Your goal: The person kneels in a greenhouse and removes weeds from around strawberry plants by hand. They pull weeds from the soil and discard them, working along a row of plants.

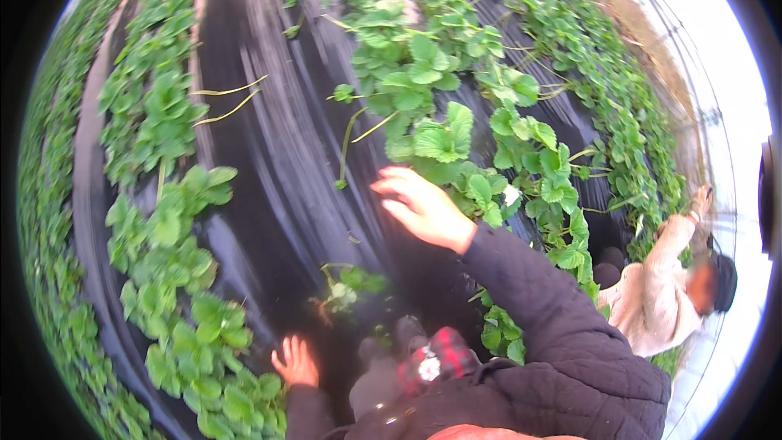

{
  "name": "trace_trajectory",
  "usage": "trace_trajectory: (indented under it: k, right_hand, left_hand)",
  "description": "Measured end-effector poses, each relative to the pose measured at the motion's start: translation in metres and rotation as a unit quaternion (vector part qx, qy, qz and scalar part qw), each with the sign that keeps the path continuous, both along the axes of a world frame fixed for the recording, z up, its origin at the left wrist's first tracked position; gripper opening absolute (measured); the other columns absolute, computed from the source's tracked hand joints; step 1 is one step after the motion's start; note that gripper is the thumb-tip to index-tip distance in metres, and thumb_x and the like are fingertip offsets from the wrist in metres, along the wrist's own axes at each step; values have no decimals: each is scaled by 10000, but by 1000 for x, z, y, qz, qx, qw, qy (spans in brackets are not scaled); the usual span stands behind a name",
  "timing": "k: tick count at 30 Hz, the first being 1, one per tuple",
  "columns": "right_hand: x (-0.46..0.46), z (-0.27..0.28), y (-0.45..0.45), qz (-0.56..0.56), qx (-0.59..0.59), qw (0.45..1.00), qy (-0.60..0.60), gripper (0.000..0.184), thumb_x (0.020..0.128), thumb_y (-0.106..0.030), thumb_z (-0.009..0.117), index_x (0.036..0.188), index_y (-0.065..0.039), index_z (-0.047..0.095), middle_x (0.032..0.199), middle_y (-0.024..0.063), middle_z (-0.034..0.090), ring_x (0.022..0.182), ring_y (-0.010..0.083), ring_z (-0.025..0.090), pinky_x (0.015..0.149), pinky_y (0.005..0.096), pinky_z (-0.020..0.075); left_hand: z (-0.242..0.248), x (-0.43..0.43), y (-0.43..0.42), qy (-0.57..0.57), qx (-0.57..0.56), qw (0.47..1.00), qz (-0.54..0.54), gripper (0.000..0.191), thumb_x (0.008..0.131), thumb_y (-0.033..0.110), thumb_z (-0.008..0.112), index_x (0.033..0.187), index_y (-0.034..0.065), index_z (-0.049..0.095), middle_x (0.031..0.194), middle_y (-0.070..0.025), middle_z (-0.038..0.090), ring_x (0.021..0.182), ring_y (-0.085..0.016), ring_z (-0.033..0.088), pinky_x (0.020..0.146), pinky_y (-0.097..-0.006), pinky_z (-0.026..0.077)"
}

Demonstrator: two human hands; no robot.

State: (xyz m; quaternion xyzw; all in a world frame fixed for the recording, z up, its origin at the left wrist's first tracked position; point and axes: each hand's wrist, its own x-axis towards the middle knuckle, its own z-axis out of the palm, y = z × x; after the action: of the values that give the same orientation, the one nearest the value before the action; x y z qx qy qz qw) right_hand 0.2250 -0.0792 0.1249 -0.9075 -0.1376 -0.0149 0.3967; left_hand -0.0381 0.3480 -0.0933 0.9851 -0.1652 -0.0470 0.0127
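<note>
My right hand reaches out at the middle, beside the leaves of a row of strawberry plants; its fingers are apart and I see nothing in it. Low in the view, my left hand is spread with nothing in it, close to the left plant row. Between the hands, a small blurred heap of leaves and stems lies on the dark ground cover. A thin runner hangs from the row past my right fingertips. Two yellowish runners stick out from the left row.
Further rows of plants run along the far left and the right. A co-worker in a light top and dark cap bends at the right row, an arm stretched forward. A translucent sheet wall curves along the right.
</note>
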Motion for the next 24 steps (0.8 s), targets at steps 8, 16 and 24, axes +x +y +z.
trace_trajectory:
  k: [8,16,24]
  right_hand:
    - [-173,102,-30,-72,-17,957,281,317,908,-139,651,1214,-54,648,1349,205,560,1276,376,528,1058,423,452]
    - [-247,197,-31,-82,24,938,335,298,911,-149,651,1198,-69,670,1357,197,559,1242,358,560,1005,403,487]
    - [-234,301,-28,-79,17,963,258,277,897,-130,654,1158,-42,677,1255,193,615,1214,346,580,1037,407,468]
  left_hand:
    - [99,24,-33,249,-30,954,165,574,803,287,762,1341,169,598,1488,-115,481,1479,-300,298,1155,-605,180]
    - [283,7,-29,213,-203,940,176,274,839,306,729,1073,166,709,1176,-29,688,1243,-212,563,1104,-538,273]
    - [424,-64,43,183,-200,933,238,118,827,263,709,863,151,715,911,-12,691,1026,-206,636,1028,-471,306]
